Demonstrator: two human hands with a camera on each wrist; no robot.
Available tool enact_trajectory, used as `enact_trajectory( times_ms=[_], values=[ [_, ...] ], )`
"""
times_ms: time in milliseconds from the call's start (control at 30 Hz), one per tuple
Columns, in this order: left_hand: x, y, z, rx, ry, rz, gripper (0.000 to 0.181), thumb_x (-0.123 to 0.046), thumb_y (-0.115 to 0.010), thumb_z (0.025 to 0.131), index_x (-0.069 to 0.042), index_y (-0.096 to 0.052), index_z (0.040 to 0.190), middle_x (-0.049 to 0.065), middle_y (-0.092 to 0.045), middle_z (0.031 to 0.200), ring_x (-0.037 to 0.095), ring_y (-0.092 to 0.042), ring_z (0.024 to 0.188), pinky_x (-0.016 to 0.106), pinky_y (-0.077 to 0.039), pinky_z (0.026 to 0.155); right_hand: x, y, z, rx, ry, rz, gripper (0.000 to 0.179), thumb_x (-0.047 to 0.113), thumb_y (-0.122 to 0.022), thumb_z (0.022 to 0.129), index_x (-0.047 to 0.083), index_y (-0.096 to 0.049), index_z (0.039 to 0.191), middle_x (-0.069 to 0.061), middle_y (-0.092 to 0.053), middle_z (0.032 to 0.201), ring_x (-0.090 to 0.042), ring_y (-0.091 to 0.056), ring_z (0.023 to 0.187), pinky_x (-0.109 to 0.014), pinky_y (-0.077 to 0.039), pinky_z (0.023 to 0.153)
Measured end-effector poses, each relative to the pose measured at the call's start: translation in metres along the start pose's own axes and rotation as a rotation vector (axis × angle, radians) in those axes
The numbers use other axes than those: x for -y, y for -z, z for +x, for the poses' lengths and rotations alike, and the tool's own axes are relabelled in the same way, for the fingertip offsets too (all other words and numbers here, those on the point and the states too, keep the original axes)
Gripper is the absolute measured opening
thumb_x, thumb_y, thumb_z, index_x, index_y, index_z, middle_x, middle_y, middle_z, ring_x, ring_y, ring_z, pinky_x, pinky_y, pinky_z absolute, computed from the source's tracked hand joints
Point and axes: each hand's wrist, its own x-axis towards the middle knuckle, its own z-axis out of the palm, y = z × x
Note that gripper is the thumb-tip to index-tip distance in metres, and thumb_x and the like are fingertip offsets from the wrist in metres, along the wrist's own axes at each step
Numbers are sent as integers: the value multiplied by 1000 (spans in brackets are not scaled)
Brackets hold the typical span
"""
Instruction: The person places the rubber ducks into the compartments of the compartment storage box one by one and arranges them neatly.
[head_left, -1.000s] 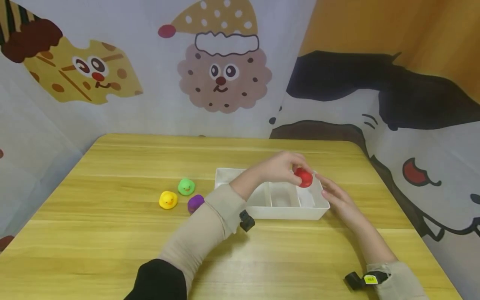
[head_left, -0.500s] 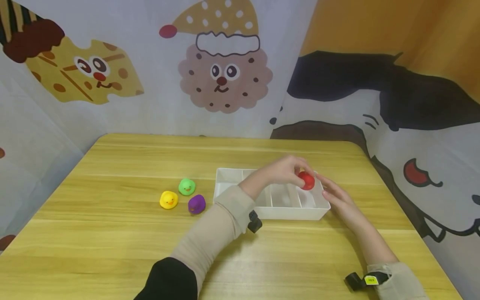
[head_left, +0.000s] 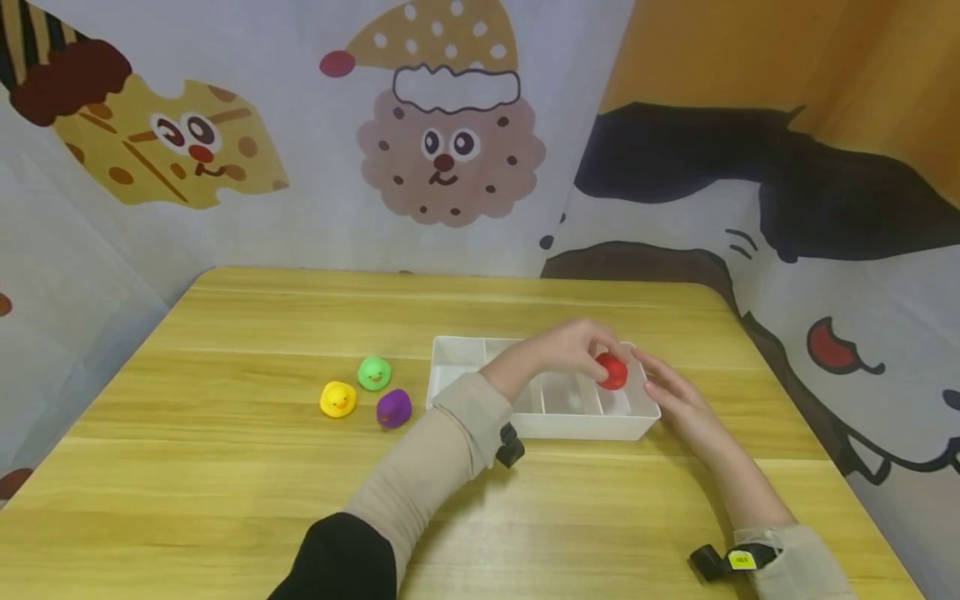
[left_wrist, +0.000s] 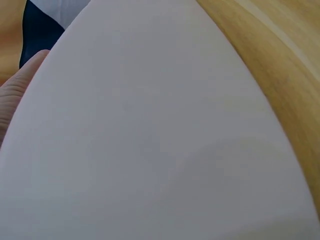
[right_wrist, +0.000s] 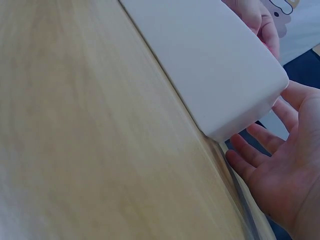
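In the head view my left hand (head_left: 573,348) pinches a small red round toy (head_left: 612,372), about as big as the ducks. It is low over the rightmost compartment of a white divided box (head_left: 577,427), seen inside the rim's outline. My right hand (head_left: 682,408) touches the box's right end with extended fingers; the right wrist view shows those fingers (right_wrist: 265,140) loosely spread against the end wall. The box's white side (left_wrist: 150,125) fills most of the left wrist view, hiding the toy, with one finger of the left hand (left_wrist: 20,87) at the edge.
Left of the box, a yellow rubber duck (head_left: 338,400), a green rubber duck (head_left: 374,373) and a purple duck (head_left: 393,408) sit close together on the wooden table (head_left: 225,500). A curtain with cartoon prints (head_left: 450,242) hangs behind the table.
My left hand has moved slightly right and down, bringing the red toy lower over the rightmost compartment. The right hand has kept its place at the box's end.
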Motion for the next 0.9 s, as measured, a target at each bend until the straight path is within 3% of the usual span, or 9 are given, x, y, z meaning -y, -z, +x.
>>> enact_trajectory(
  times_ms=[367,600,733,900],
  values=[
    [2,-1,1,46,14,27,33,0,-71,80,-8,-72,112,-3,-66,110,6,-54,97,17,-43,84,0,1,1,-5,2,9,50,18,-38,104,10,-25,152,-26,-24,150,-9,-42,122,-23,-43,91],
    [4,-2,4,57,76,39,34,0,-71,80,-9,-72,113,-4,-66,112,5,-54,101,15,-41,86,0,1,1,-7,1,6,50,18,-38,104,10,-25,152,-29,-22,149,-10,-43,121,-24,-44,91],
    [4,-4,7,63,118,58,33,0,-70,81,-11,-72,113,-6,-66,112,5,-55,93,15,-43,80,-1,1,0,-7,-9,6,50,18,-38,104,10,-25,152,-28,-22,150,-9,-42,121,-23,-43,90],
    [2,-8,10,68,209,44,35,0,-70,81,-14,-72,113,-7,-64,108,9,-56,67,20,-49,63,0,1,0,-4,-20,6,50,19,-38,104,12,-25,152,-26,-21,151,-8,-40,122,-22,-42,91]
  ],
)
